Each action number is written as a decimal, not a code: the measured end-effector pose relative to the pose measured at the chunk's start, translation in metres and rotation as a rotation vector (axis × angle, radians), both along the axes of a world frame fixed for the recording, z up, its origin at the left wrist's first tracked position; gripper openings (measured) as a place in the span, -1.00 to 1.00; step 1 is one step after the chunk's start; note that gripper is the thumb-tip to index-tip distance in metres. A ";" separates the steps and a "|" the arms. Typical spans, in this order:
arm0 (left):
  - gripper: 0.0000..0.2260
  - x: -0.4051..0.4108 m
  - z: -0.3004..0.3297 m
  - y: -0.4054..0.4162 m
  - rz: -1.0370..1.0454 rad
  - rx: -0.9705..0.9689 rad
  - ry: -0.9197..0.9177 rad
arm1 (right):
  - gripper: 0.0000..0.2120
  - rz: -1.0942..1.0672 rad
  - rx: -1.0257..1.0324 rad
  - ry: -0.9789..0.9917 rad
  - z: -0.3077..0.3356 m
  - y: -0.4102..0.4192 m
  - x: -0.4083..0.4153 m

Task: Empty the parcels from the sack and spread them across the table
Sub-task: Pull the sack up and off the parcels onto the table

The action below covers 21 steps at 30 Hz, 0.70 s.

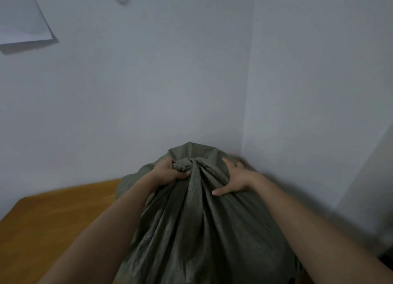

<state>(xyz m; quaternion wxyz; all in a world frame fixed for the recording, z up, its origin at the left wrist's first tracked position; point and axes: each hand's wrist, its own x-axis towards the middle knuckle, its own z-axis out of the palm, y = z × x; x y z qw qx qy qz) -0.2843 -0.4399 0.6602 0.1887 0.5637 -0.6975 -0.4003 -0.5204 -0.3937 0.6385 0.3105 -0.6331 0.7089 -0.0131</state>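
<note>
The grey-green sack (204,230) stands full on the wooden table (53,215); left hand (170,171) grips its bunched neck, right hand (236,177) rests spread on the cloth. No parcels are out yet, so tipping likely comes next.

sack (204,230): you're seeing dull olive-grey, faint speckled sheen, no print | table (53,220): warm orange-brown wood grain | wall (148,81): plain pale blue-grey | paper sheet (21,17): white, black ink marks at your top-left corner
</note>
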 end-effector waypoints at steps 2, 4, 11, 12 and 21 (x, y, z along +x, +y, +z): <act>-0.92 0.001 -0.002 0.001 0.020 0.055 0.064 | 0.07 -0.069 -0.043 -0.150 -0.014 0.006 0.002; -0.95 0.001 -0.001 0.004 0.030 0.075 0.120 | -0.30 -0.054 -0.114 -0.192 -0.021 0.006 0.004; -0.83 0.005 0.035 -0.008 0.091 0.025 0.347 | -0.70 -0.155 -0.419 -0.281 0.016 -0.009 0.012; -0.83 0.005 0.038 -0.009 0.097 0.021 0.367 | -0.70 -0.170 -0.448 -0.277 0.019 -0.011 0.014; -0.85 -0.003 0.066 -0.014 0.140 -0.086 0.453 | -0.73 -0.249 -0.596 -0.388 0.043 -0.025 0.017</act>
